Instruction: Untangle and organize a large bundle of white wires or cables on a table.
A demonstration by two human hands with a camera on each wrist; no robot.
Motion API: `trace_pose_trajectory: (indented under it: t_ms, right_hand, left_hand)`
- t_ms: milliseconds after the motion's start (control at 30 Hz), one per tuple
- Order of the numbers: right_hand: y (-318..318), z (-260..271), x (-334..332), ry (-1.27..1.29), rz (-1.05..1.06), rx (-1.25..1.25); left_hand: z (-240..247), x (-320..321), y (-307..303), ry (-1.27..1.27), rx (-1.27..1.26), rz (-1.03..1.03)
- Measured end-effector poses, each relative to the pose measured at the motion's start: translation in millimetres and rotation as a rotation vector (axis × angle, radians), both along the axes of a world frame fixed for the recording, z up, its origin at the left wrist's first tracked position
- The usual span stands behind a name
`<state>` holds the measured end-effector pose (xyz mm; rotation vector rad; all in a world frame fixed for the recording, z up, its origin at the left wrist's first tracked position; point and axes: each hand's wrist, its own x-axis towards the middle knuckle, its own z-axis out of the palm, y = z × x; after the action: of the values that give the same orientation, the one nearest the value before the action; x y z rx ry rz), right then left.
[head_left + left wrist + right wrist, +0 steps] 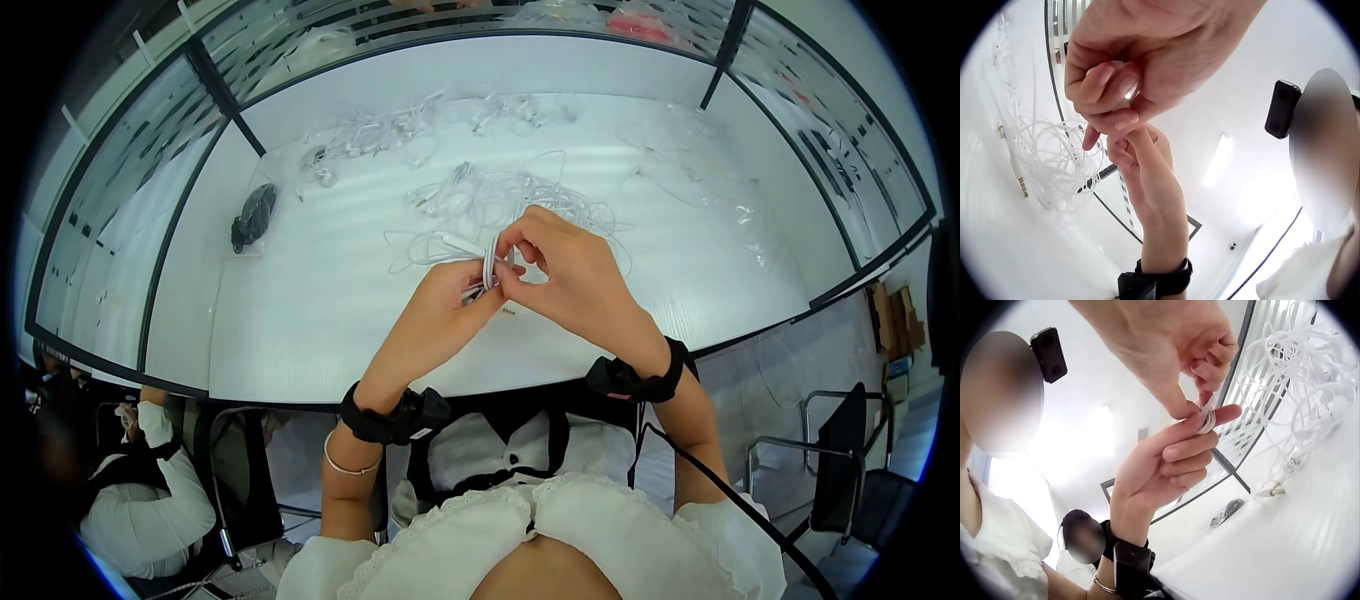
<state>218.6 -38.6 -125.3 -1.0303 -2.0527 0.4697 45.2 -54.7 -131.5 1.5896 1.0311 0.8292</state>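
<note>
Holding one cord bundle (490,262) between two hands, the person has it just above the near middle of the white table (300,320). The cord is thin, smooth and white, folded into a short, fat loop. The left hand (440,305) is under it, with curled fingers clamped on the low end. The right hand (575,270) comes from the right, and its fingertips (1192,411) pinch tight on the top of the loop. The two hands touch each other.

The table top is flat, shiny and rounded at the edge. Just behind the hands lies one messy heap of loose cords (500,195), all thin, white and curly. One small gold plug (1275,489) pokes out of it. A second white heap (370,135) lies at the far left. One soft black pouch (255,215) sits alone on the left. Some clear, crinkly plastic bags (700,175) lie on the right, too see-through to count.

Each wrist wears a black strap (395,415), so two in all. One thin bracelet (350,465) is on the left arm.
</note>
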Motion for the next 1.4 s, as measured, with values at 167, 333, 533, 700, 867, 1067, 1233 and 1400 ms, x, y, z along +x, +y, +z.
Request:
trace_pose_trajectory:
  t_ms: [167,333,533,700,867,1067,1233,1400]
  right_hand:
    - [0.4,-1.9,-5.3,-0.007,-0.057,-0.018]
    - [0.6,-7.6,-5.5,-0.028,-0.085,-0.004]
    - [1.6,-12.2,-4.0,-0.062,-0.103,-0.005]
    - [3.2,-14.9,-2.2,-0.025,-0.099,0.026]
    - [3.1,-11.2,1.3,-0.007,-0.074,-0.024]
    - [-1.5,-4.9,7.1,0.064,-0.025,-0.161]
    - [-5.4,-2.6,-2.3,0.178,-0.022,-0.06]
    - [-6.2,-1.6,-1.1,0.187,0.063,0.163]
  left_hand:
    - [-7.6,-1.8,11.3,0.038,0.069,0.005]
    - [-25.4,2.7,14.8,0.1,0.273,0.108]
    - [-14.4,3.8,10.8,0.248,0.202,0.149]
    - [-8.5,5.5,7.4,0.239,0.218,0.15]
    - [-1.5,4.9,-1.3,0.207,0.346,0.149]
    - [4.1,1.4,-5.5,0.124,0.345,0.13]
    - [-1.3,8.3,0.6,-0.136,0.238,0.274]
    - [2.2,11.8,6.2,-0.402,0.081,0.259]
